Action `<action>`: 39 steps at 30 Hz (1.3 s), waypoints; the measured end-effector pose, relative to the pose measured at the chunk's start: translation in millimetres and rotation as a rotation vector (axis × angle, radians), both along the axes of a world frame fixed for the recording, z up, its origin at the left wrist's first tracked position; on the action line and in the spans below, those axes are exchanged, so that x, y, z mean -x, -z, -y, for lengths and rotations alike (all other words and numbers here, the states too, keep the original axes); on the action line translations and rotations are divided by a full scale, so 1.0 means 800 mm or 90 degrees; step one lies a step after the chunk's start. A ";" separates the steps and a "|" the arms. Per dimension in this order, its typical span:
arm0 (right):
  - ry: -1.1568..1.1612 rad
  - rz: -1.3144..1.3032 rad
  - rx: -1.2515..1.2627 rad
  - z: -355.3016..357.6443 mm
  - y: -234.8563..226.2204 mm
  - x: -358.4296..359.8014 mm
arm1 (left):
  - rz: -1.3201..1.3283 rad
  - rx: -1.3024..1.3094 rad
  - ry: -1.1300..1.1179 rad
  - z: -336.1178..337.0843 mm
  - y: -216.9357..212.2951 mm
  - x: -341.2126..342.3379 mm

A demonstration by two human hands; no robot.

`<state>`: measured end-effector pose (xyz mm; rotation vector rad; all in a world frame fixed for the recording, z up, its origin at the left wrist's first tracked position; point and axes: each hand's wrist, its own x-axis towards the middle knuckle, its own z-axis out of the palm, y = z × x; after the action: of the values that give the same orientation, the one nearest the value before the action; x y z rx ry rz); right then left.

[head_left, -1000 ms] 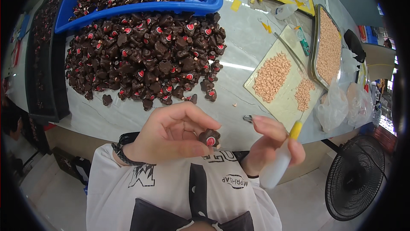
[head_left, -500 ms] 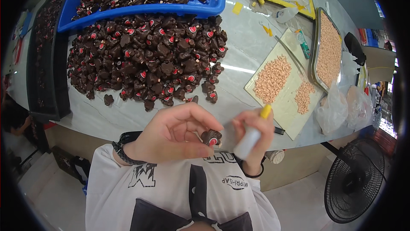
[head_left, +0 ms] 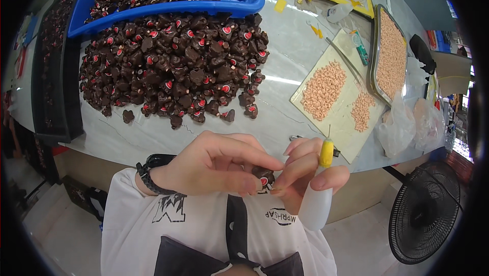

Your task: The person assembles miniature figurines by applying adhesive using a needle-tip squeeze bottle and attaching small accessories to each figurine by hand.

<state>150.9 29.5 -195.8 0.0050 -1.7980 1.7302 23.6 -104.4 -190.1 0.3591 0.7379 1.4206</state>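
Our left hand [head_left: 219, 166] pinches the brown figure [head_left: 262, 175]; beside it, our right hand [head_left: 299, 168] clasps the bottle [head_left: 316, 207]. This fingerwork seemingly needs steadiness next.

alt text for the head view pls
A person's left hand holds a small dark brown piece while the right hand grips a yellow-necked white bottle; beyond lie a heap of similar pieces and a blue tray.
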 end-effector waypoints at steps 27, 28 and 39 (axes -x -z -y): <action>0.180 0.016 0.000 -0.015 0.026 -0.023 | -0.504 0.149 -0.415 -0.006 -0.027 0.162; 0.188 0.030 -0.006 -0.012 0.025 -0.021 | -0.555 0.175 -0.463 0.002 -0.034 0.161; 0.186 0.080 -0.038 -0.009 0.045 -0.025 | -0.984 0.633 -0.531 0.158 0.051 0.014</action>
<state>171.1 36.6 -231.6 -0.3327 -1.8356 1.4970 12.7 -230.9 -230.8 0.3039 2.9541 1.0556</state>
